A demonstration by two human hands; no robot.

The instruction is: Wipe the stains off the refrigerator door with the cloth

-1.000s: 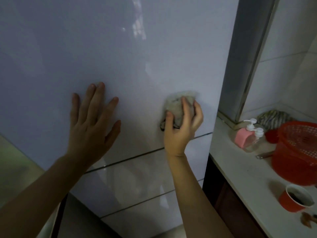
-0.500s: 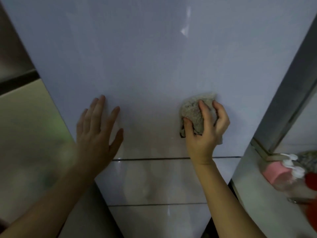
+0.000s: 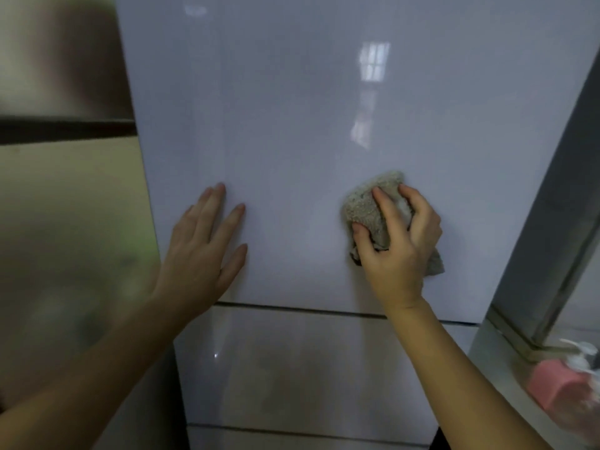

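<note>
- Low on the door (image 3: 292,125), your right hand (image 3: 399,245) presses the bunched cloth (image 3: 367,206), fingers (image 3: 386,209) curled gripping it for scrubbing.
- Your left hand (image 3: 201,254) lies flat, fingers spread, likely bracing the door.

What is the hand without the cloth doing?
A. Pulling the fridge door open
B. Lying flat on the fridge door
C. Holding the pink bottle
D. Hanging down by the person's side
B: the left hand lies flat, fingers spread, on the refrigerator door, while the right hand presses the cloth against the door.
</note>
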